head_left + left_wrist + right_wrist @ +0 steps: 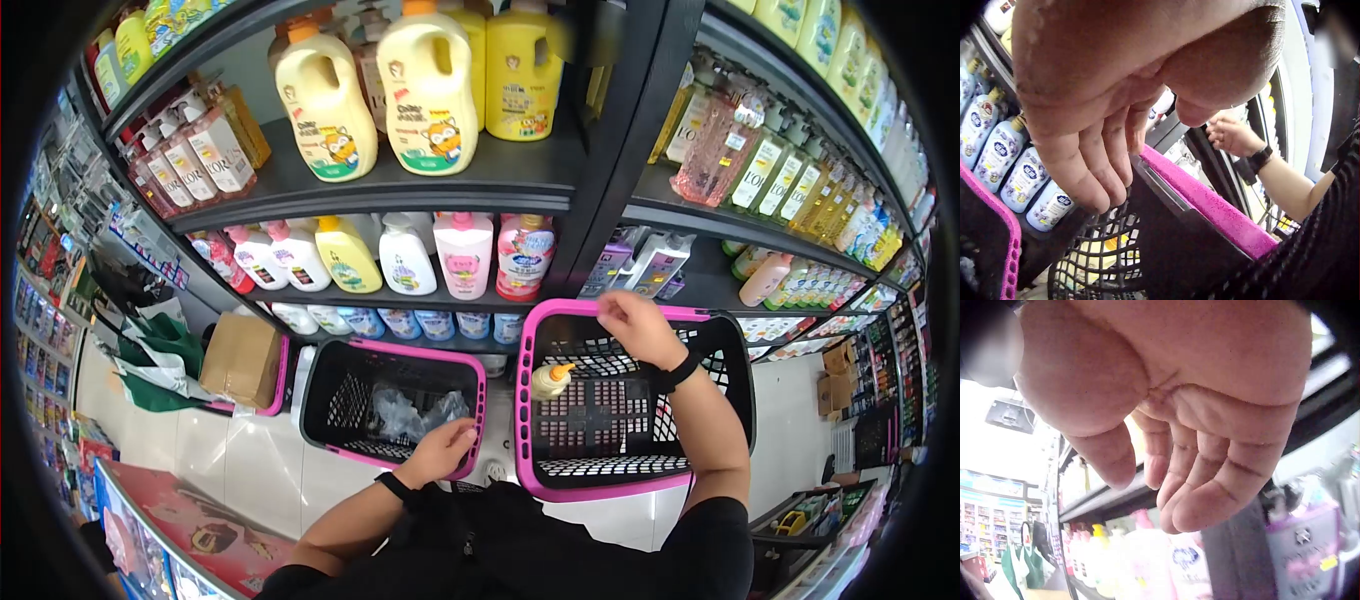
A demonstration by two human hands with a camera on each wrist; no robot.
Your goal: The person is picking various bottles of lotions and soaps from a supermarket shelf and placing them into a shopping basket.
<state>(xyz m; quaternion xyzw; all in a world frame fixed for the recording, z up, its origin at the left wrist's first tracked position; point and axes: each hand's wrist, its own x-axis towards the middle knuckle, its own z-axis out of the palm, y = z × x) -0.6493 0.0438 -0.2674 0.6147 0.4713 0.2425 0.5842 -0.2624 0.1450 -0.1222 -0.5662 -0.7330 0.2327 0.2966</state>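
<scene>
Near the baskets point(523, 400), both hands point(640, 326) curl loosely

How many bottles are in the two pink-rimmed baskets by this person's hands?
1: a pale, orange-topped bottle inside the right basket. The left basket shows only crumpled plastic, which may hide more.

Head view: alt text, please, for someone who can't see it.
A person's empty right hand hangs over a pink-rimmed black plastic basket, which holds a pale yellow bottle with an orange top. Their left hand is near a second pink-rimmed black basket holding crumpled clear plastic. Beyond them, black shelves hold rows of plastic bottles.
</scene>
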